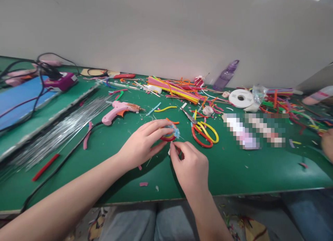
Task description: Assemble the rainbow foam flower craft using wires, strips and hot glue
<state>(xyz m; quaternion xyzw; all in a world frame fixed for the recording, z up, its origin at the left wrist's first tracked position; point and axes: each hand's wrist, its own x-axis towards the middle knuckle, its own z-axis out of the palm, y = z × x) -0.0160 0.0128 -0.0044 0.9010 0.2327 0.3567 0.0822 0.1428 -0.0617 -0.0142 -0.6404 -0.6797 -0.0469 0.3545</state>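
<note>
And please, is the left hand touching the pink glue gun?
Apart. The head view shows bare green table between the left hand and the pink glue gun.

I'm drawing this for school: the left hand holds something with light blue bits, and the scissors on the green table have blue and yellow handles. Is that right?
Not quite: in the head view, the scissors on the green table have red and yellow handles, not blue. The left hand does hold something with light blue bits.

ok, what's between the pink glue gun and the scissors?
Head view shows a light-blue strip, a curved yellow strip and, by the left hand, a short orange strip.
</note>
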